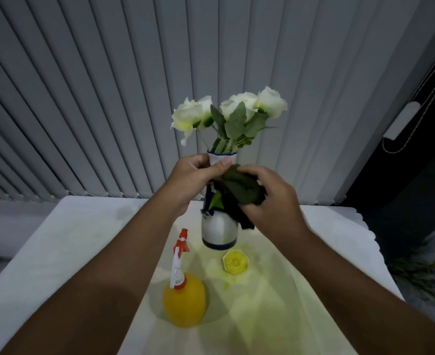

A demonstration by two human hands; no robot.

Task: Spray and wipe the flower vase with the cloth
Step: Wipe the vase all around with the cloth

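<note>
The left hand (pixel 193 175) has its fingers curled around the neck of the flower vase (pixel 219 226), thumb lying across the front just under the blue-edged rim, so the vase is gripped firmly near its top. The right hand (pixel 270 198) is closed on a dark green cloth (pixel 239 190), bunching it against the vase's upper body on the right side; the cloth's loose end hangs down over the vase's shoulder and touches the white glaze. The two hands nearly meet at the neck, the left thumb tip just beside the top fold of the cloth.

The vase is white with a blue band at its base and some blue and green pattern partly hidden behind the cloth. It looks upright, its base at or just above the white tablecloth (pixel 57 252); contact is hard to judge. White roses (pixel 236 108) with green leaves rise from its mouth.

Nearer the person, to the left of the vase, stands a spray bottle (pixel 183 298) with an orange-yellow body and a red and white trigger head. Just beside the vase's base on the right lies a small yellow octagonal dish (pixel 235 262). Grey vertical blinds (pixel 108 98) fill the background
</note>
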